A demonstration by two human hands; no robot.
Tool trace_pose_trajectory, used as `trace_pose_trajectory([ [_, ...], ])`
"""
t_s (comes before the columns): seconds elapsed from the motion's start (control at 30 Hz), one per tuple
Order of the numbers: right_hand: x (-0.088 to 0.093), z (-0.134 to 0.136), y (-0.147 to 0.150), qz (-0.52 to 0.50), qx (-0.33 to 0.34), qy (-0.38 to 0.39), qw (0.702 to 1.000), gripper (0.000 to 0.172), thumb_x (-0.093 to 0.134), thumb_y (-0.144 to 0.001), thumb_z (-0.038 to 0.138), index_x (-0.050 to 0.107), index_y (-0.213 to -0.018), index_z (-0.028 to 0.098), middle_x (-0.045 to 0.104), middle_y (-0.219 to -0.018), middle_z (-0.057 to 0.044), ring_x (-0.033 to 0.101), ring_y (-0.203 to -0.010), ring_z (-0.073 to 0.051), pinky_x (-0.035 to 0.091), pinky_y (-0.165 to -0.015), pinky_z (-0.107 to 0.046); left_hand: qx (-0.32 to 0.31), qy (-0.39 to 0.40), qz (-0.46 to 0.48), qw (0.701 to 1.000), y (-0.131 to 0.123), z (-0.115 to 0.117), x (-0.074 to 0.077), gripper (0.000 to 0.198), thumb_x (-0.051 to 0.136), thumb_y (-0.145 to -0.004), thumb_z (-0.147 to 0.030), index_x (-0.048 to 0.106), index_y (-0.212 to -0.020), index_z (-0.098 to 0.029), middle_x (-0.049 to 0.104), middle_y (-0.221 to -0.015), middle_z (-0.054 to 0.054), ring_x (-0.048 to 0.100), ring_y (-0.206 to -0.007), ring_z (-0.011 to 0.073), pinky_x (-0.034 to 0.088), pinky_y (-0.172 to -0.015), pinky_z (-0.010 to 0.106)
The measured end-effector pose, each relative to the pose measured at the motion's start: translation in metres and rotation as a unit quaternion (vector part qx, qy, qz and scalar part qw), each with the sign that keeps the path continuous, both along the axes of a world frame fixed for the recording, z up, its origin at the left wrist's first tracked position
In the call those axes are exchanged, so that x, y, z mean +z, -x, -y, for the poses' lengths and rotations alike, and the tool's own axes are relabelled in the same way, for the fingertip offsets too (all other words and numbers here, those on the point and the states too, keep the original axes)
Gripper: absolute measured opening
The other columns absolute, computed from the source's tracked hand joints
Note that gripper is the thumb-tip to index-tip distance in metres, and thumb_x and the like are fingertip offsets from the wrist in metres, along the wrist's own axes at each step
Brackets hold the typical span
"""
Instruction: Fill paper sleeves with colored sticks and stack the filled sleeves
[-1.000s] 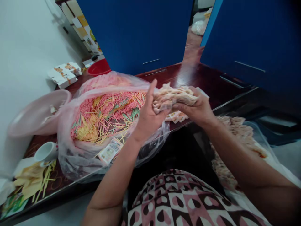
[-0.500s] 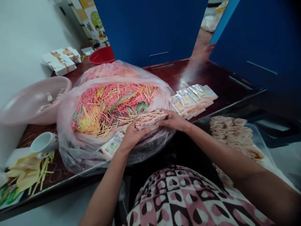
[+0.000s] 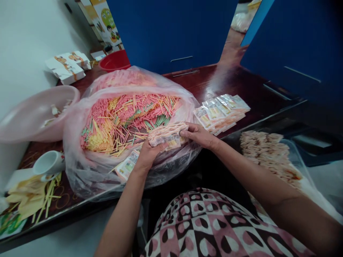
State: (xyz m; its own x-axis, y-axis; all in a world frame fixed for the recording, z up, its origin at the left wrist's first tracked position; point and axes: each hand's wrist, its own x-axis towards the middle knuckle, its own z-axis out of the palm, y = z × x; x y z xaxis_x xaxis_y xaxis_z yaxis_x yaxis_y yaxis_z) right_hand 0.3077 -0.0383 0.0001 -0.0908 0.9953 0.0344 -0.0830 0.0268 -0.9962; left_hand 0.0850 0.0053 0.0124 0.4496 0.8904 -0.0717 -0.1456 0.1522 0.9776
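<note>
Between my two hands is a stack of small printed plastic packets (image 3: 168,132), its patterned edges facing up. My left hand (image 3: 150,151) is closed round the stack's left end, thumb laid across the front packet. At the other end my right hand (image 3: 197,135) pinches the packets between thumb and fingers. Just behind the stack lies a big clear plastic bag (image 3: 104,173), opened wide and full of pink, yellow and green thin sticks (image 3: 134,110). A flat printed packet (image 3: 128,165) rests on the bag's front edge, near my left wrist.
Fanned packets (image 3: 221,112) lie on the dark table to the right. A tub of bundled packets (image 3: 268,157) stands beside my right forearm. Leftward are a pink basin (image 3: 34,121), a white mug (image 3: 49,164) and loose yellow sticks (image 3: 48,200). Blue panels (image 3: 174,32) rise behind, near a red basin (image 3: 115,60).
The stack has been turned and spread, so the front packet's printed face now shows. My left hand has shifted slightly left and down, its thumb now across the front.
</note>
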Motion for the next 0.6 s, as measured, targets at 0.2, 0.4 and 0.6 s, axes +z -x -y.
trace_pose_trajectory([
  [0.2, -0.002, -0.003, 0.004, 0.086, -0.041, -0.042, 0.995, 0.05, 0.076, -0.083, 0.056, 0.073, -0.116, 0.018, 0.077, -0.11, -0.005, 0.069, -0.109, -0.024, 0.055, -0.101, -0.038, 0.02, -0.027, 0.004, 0.999, -0.001, -0.001, -0.002, 0.042, 0.092, -0.067, -0.03, 0.079, -0.106, -0.02, 0.081, -0.113, 0.006, 0.073, -0.115, 0.0254, 0.052, -0.113, 0.04],
  [0.4, -0.011, -0.003, 0.004, 0.004, -0.04, -0.007, 0.999, 0.056, 0.087, -0.071, 0.049, 0.073, -0.116, 0.018, 0.08, -0.108, -0.004, 0.073, -0.105, -0.023, 0.058, -0.1, -0.04, 0.05, -0.015, 0.011, 0.999, 0.0, -0.002, -0.007, 0.049, 0.094, -0.061, -0.031, 0.079, -0.106, -0.017, 0.082, -0.112, 0.007, 0.075, -0.111, 0.0277, 0.056, -0.108, 0.043],
  [0.6, -0.014, -0.004, 0.009, -0.096, -0.144, 0.021, 0.985, 0.055, 0.09, -0.068, 0.051, 0.073, -0.11, 0.02, 0.08, -0.116, -0.006, 0.075, -0.107, -0.024, 0.059, -0.101, -0.043, 0.145, 0.02, 0.069, 0.987, 0.004, -0.006, -0.009, 0.05, 0.094, -0.057, -0.036, 0.08, -0.102, -0.019, 0.083, -0.097, 0.005, 0.078, -0.101, 0.0284, 0.061, -0.1, 0.045],
])
